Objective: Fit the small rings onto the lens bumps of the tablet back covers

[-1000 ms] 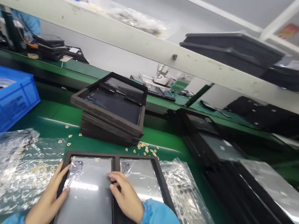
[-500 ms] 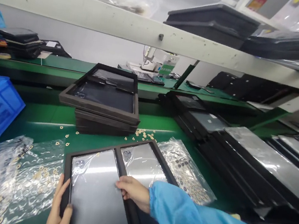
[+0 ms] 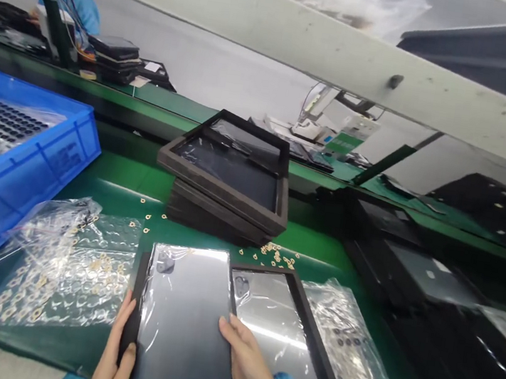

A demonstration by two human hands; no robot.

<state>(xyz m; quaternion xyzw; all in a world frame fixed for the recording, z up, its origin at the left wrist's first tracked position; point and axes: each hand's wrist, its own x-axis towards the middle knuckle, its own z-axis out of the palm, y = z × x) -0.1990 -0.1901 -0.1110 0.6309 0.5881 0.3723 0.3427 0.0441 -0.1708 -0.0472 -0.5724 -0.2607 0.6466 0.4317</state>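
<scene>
A grey tablet back cover [image 3: 188,319] in clear film lies raised over the left slot of a black two-slot tray [image 3: 306,343]. My left hand [image 3: 116,356] grips the cover's left edge, thumb on top. My right hand [image 3: 247,369] holds its right edge with curled fingers. A second filmed cover [image 3: 269,315] lies in the tray's right slot.
A stack of black trays [image 3: 229,186] stands behind on the green table [image 3: 111,184]. Clear bags of small rings lie at left [image 3: 66,263] and at right [image 3: 351,356]. A blue crate [image 3: 22,174] sits far left. Dark trays [image 3: 416,271] line the right. Another person works at the back left.
The left cover has come up out of its slot and now overlaps the tray's near left edge. My right hand has moved from the tray's centre bar to the cover's right edge.
</scene>
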